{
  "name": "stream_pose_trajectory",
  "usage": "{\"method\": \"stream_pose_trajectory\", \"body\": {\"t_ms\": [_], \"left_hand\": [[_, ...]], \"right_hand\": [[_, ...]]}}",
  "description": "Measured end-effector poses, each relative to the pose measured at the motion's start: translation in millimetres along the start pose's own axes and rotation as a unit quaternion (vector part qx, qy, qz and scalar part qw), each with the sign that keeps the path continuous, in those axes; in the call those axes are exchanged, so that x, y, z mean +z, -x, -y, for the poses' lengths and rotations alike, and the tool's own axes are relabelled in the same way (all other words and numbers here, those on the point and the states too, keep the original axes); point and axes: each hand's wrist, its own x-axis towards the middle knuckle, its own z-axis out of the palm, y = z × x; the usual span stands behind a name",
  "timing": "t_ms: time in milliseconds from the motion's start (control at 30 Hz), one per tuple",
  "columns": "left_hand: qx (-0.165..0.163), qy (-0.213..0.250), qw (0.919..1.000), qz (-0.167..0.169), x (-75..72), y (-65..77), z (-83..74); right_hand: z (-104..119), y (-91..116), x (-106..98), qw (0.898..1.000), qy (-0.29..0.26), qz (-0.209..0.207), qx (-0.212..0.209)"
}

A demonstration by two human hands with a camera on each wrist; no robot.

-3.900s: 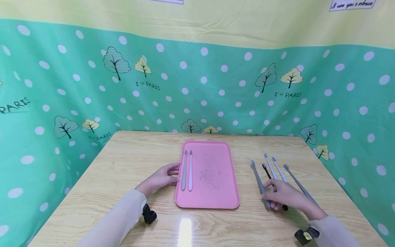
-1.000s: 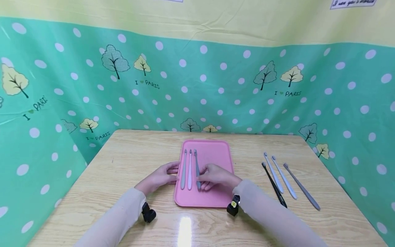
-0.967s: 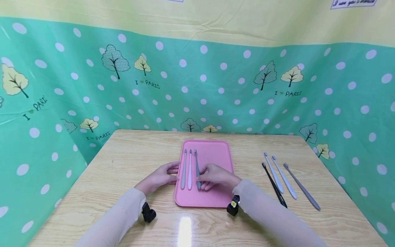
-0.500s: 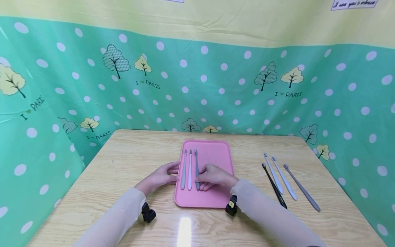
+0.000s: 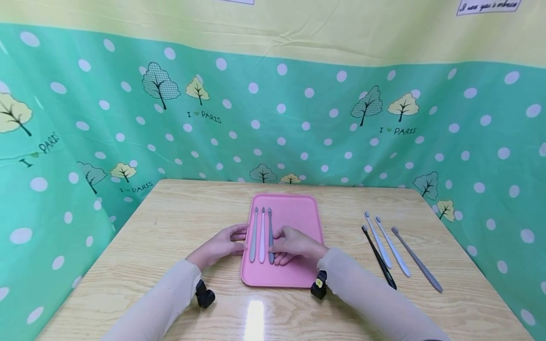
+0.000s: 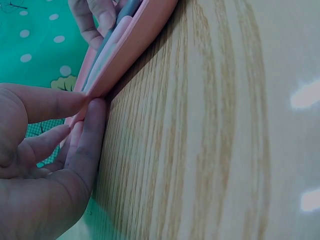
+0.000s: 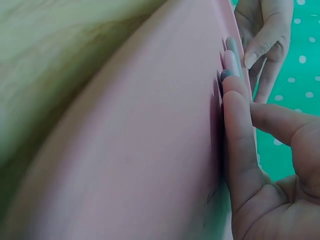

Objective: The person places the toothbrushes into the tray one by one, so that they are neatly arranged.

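Note:
A pink tray (image 5: pixel 298 213) lies on the table. On its left side, a grey-green toothbrush (image 5: pixel 253 244), a pale pink toothbrush (image 5: pixel 262 241) and a dark grey toothbrush (image 5: pixel 270 225) lie side by side, heads toward the back. My right hand (image 5: pixel 298 244) reaches over the tray and pinches the dark grey toothbrush low on its handle; its fingers partly cover that handle. At the tray's left edge rests my left hand (image 5: pixel 219 246), its extended fingers and thumb touching the rim, as the left wrist view also shows with the hand (image 6: pixel 60 170) against the tray wall (image 6: pixel 145 35).
Right of the tray lie a black toothbrush (image 5: pixel 378 258), two light blue toothbrushes (image 5: pixel 377 239) (image 5: pixel 392 246) and a grey toothbrush (image 5: pixel 418 260) on the wooden table (image 5: pixel 192 203). A green and yellow patterned curtain (image 5: pixel 298 118) hangs behind and at both sides.
The right hand has carried the dark grey toothbrush from the right-hand group onto the tray. During the last second it has shifted slightly left, closer to the pink one. The left hand stays put.

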Motion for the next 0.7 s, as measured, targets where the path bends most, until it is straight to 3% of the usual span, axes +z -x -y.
{"method": "stream_pose_trajectory", "body": {"t_ms": [700], "left_hand": [[-0.003,-0.004,1.0,-0.005,1.2,-0.7,0.0]], "right_hand": [[1.6,3.8,-0.9,1.0,-0.008,0.008,-0.016]]}}
